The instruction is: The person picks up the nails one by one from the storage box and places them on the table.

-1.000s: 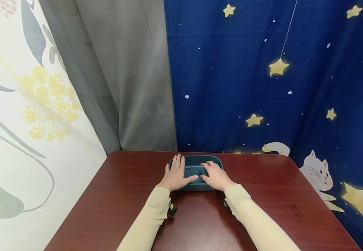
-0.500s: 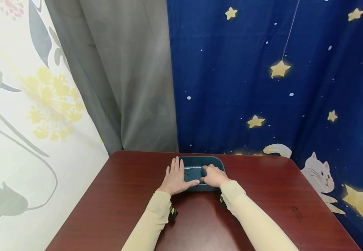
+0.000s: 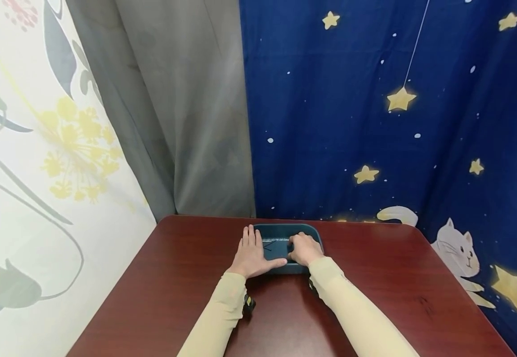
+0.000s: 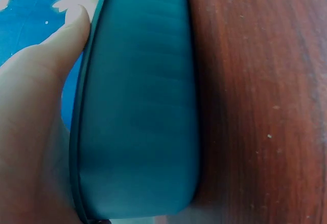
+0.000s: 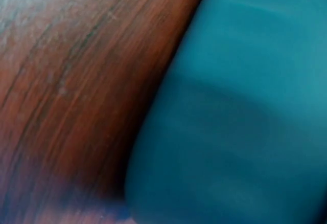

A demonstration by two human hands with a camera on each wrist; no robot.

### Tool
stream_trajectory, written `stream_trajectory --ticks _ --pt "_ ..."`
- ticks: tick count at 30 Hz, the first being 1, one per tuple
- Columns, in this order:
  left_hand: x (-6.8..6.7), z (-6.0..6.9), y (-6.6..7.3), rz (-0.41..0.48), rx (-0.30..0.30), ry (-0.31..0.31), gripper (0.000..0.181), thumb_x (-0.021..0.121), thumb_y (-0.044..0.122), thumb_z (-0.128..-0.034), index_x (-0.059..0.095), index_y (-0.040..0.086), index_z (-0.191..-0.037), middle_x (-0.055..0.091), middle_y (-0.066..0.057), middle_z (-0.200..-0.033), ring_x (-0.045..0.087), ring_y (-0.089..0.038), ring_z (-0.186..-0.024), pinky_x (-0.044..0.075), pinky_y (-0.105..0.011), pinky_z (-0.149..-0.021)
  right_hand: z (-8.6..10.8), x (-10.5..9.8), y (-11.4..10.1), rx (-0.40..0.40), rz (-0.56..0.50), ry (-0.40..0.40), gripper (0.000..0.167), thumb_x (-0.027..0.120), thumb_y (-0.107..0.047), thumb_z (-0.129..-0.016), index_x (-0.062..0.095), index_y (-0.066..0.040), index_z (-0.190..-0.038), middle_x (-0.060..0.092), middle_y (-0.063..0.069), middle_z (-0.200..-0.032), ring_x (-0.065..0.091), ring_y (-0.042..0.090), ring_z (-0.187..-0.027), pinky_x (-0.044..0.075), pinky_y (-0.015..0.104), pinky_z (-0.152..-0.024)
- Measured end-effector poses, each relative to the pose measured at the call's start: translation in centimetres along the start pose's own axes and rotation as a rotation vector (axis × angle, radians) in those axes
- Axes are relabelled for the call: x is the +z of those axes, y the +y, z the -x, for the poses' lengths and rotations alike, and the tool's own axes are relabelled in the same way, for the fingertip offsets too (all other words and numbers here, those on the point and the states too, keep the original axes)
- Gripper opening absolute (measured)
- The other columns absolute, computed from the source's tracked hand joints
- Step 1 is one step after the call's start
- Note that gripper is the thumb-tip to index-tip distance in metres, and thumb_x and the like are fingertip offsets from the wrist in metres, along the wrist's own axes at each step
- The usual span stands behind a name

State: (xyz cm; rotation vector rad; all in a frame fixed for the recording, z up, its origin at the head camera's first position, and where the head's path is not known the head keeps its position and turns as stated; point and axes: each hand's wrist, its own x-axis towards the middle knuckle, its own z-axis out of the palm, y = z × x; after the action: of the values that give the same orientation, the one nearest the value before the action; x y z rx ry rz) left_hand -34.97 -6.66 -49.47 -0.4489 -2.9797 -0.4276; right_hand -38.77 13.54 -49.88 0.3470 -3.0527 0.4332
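A teal rectangular box (image 3: 291, 268) with rounded corners and no lid on it stands at the far side of the table. Over its left end lies my left hand (image 3: 249, 255), fingers straight and spread, the thumb along the front rim. In the left wrist view that thumb reaches to the rim of the box (image 4: 138, 106). My right hand (image 3: 306, 249) dips into the right part with bent fingers; whatever is beneath them is hidden. Thin dark strips (image 3: 268, 246) show on the box floor between the hands. Only the blurred outer wall (image 5: 230, 132) fills the right wrist view.
The reddish-brown table (image 3: 196, 277) has rounded far corners. Behind it hang a grey curtain (image 3: 209, 124) and a blue star-patterned curtain (image 3: 321, 124). White floral fabric (image 3: 62, 238) hangs along the left. A small dark device (image 3: 249, 303) is on the left wrist.
My right hand has moved slightly left and deeper into the box, its fingers bending more. The left hand stays over the left end. The whole view has shifted a little.
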Motion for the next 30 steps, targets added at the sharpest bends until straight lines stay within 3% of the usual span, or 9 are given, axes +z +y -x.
stream_trajectory --ticks 4,10,18,22,26,30 --pt "-0.1 0.1 0.1 0.02 -0.047 -0.01 0.138 0.049 0.095 -0.07 0.013 -0.006 -0.158 -0.002 -0.024 -0.165 -0.002 -0.039 -0.152 0.02 -0.049 -0.119 0.1 0.1 -0.2 -0.001 -0.007 0.012 0.021 0.085 -0.027 -0.082 0.075 -0.021 -0.099 0.062 0.006 -0.104 0.062 0.025 -0.092 0.055 0.048 -0.078" --pt "-0.4 0.2 0.3 0.02 -0.095 -0.012 0.14 0.052 0.095 -0.0681 0.016 -0.008 -0.157 0.002 -0.024 -0.165 0.004 -0.038 -0.153 0.022 -0.047 -0.119 0.3 -0.1 -0.4 -0.01 -0.019 0.019 0.012 0.084 -0.021 -0.084 0.073 -0.023 -0.089 0.059 0.003 -0.097 0.058 0.02 -0.085 0.054 0.044 -0.075" --pt "-0.5 0.3 0.1 0.06 -0.109 -0.041 0.138 0.055 0.091 -0.0701 0.016 -0.009 -0.156 -0.001 -0.025 -0.165 0.002 -0.04 -0.152 0.027 -0.048 -0.117 0.4 -0.2 -0.1 0.001 -0.018 0.047 0.022 0.082 -0.022 -0.085 0.076 -0.016 -0.105 0.063 0.008 -0.105 0.063 0.026 -0.095 0.055 0.047 -0.082" --pt "-0.5 0.3 -0.7 0.105 -0.118 -0.051 0.137 0.059 0.089 -0.0711 0.015 -0.009 -0.156 -0.001 -0.024 -0.166 0.002 -0.039 -0.152 0.025 -0.05 -0.117 0.0 0.1 -0.1 0.001 -0.018 0.037 0.025 0.082 -0.022 -0.085 0.076 -0.016 -0.108 0.063 0.01 -0.109 0.063 0.028 -0.098 0.054 0.048 -0.085" --pt "-0.4 0.1 -0.9 0.076 -0.086 -0.043 0.137 0.053 0.092 -0.0711 0.016 -0.007 -0.157 -0.002 -0.02 -0.167 0.0 -0.035 -0.153 0.019 -0.05 -0.119 -0.2 0.1 0.3 0.019 -0.019 0.023 0.027 0.082 -0.022 -0.085 0.076 -0.016 -0.111 0.062 0.01 -0.112 0.062 0.028 -0.1 0.053 0.048 -0.087" --pt "-0.3 -0.1 -1.1 0.048 -0.091 -0.061 0.138 0.051 0.093 -0.0709 0.012 -0.006 -0.158 -0.003 -0.019 -0.167 0.0 -0.035 -0.153 0.017 -0.049 -0.12 -0.4 0.1 0.3 0.005 -0.031 0.005 0.028 0.081 -0.022 -0.086 0.075 -0.015 -0.113 0.062 0.011 -0.113 0.062 0.029 -0.1 0.053 0.048 -0.087"
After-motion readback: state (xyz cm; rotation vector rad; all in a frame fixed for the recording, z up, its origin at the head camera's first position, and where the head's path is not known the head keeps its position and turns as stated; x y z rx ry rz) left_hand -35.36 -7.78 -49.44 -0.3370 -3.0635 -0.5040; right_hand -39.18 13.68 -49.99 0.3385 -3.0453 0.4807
